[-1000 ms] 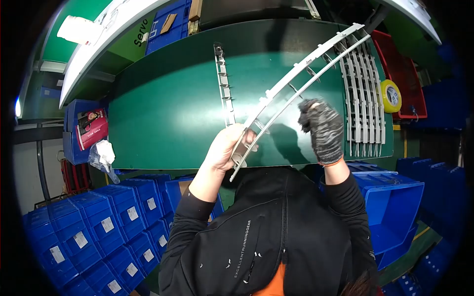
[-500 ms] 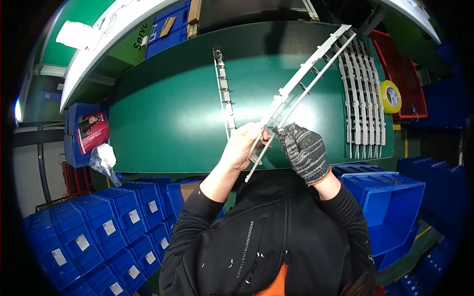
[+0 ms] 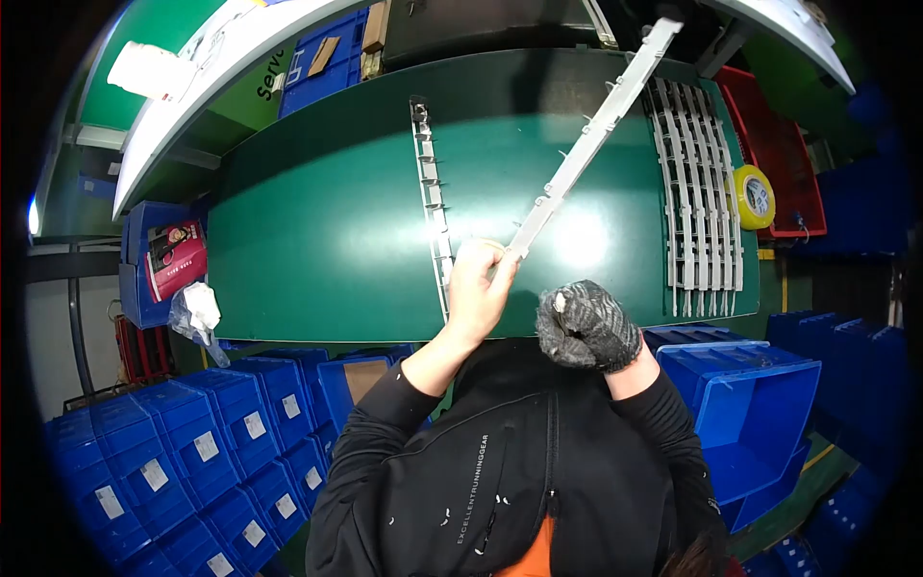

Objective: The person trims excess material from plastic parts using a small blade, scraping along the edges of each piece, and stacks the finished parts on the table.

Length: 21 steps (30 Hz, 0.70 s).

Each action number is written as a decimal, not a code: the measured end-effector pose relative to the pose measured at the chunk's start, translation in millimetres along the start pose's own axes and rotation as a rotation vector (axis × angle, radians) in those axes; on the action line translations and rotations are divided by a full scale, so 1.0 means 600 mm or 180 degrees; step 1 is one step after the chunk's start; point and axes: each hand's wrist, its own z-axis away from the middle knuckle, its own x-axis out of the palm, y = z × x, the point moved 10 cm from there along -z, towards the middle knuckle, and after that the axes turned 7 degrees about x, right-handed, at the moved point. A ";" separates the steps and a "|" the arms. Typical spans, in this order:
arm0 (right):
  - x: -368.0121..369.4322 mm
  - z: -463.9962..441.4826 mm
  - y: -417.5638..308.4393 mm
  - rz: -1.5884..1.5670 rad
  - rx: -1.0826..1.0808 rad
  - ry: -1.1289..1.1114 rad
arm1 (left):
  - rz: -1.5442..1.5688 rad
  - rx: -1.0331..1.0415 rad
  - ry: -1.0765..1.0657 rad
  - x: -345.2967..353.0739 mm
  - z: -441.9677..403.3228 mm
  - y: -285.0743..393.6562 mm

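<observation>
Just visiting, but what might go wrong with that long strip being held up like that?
The left hand grips the long pale strip near one end only, so its far end might droop or swing.

If it swung to the right, it could knock the row of strips on the green table.

The lone strip lies close by the left hand, so a careless move may nudge it.

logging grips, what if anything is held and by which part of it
The left hand holds a long pale strip by its near end. Whether the gloved right hand holds anything cannot be told.
</observation>
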 end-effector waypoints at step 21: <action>-0.362 -0.020 0.060 0.4222 0.0685 0.3447 | -0.2509 -0.0992 0.0439 -0.157 0.071 -0.249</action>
